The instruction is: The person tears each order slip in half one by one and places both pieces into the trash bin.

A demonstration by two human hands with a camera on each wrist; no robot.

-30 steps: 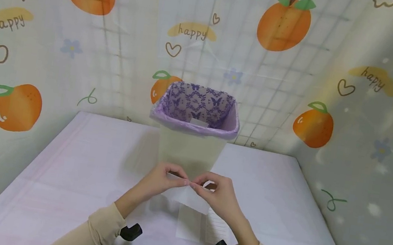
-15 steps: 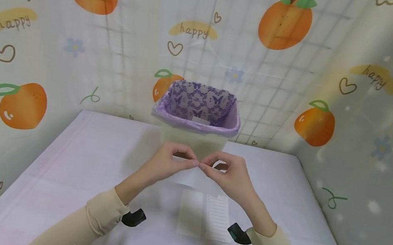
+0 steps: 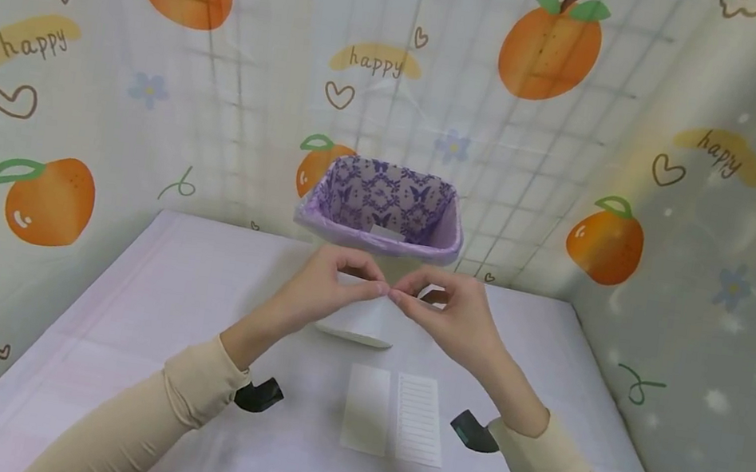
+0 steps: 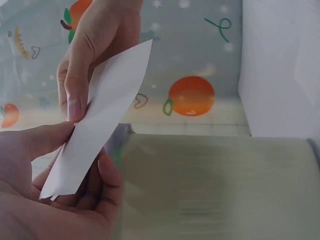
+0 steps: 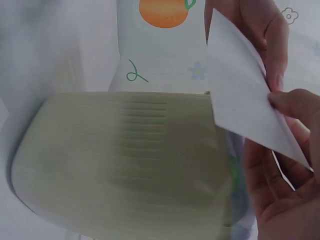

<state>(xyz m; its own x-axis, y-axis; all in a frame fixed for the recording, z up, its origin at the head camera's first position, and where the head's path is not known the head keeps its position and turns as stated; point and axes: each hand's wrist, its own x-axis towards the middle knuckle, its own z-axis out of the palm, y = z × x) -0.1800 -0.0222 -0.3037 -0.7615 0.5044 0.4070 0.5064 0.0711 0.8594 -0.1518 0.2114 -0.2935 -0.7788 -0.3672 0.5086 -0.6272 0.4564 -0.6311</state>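
A white sheet of paper (image 3: 357,323) hangs between my hands in front of the bin. My left hand (image 3: 321,290) pinches its upper edge between thumb and fingers. Right beside it, my right hand (image 3: 457,318) pinches the same edge, the two thumb tips meeting near the middle. In the left wrist view the paper (image 4: 102,117) slants across both hands, with a fold at its lower end. The right wrist view shows its smooth, blank face (image 5: 240,85). Behind the hands stands a bin with a purple butterfly-print liner (image 3: 377,242); its cream wall (image 4: 215,185) fills much of the left wrist view.
On the white table (image 3: 198,275), nearer me, lie a plain pale paper strip (image 3: 366,410) and a lined paper strip (image 3: 420,419), side by side. A small white piece (image 3: 387,232) shows inside the bin. Curtains with printed oranges (image 3: 605,244) enclose the table.
Both hands have moved forward toward the bin, carrying the paper, and now overlap the bin's front wall. The two strips on the table are more fully visible.
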